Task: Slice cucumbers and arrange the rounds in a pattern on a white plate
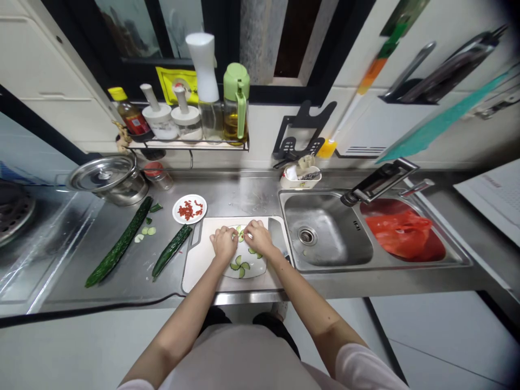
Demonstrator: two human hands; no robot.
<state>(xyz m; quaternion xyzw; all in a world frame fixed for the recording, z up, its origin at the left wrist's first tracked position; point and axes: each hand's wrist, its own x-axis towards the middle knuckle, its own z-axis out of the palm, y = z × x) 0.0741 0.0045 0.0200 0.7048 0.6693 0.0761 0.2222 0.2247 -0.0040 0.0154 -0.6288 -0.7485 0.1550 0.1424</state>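
A white plate (pixel 252 271) lies on the cutting board (pixel 199 271) in front of me. On it, green-edged cucumber slices (pixel 240 267) fan out like a flower at the near side, and more slices (pixel 255 253) lie at the right, partly under my right hand. My left hand (pixel 225 242) and my right hand (pixel 259 237) meet over the plate's far side, fingertips pinched at a cluster of cucumber slices (pixel 240 233). The fingers partly hide these slices. A knife (pixel 278 235) lies along the board's right side, partly behind my right forearm.
Left of the board are a whole cucumber (pixel 119 246), a shorter cucumber piece (pixel 172 251), cut ends (pixel 150 231) and a small dish (pixel 175 208) with red bits. A steel pot (pixel 130 189) stands behind. The sink (pixel 325 227) is at right, with a red bag (pixel 400 233).
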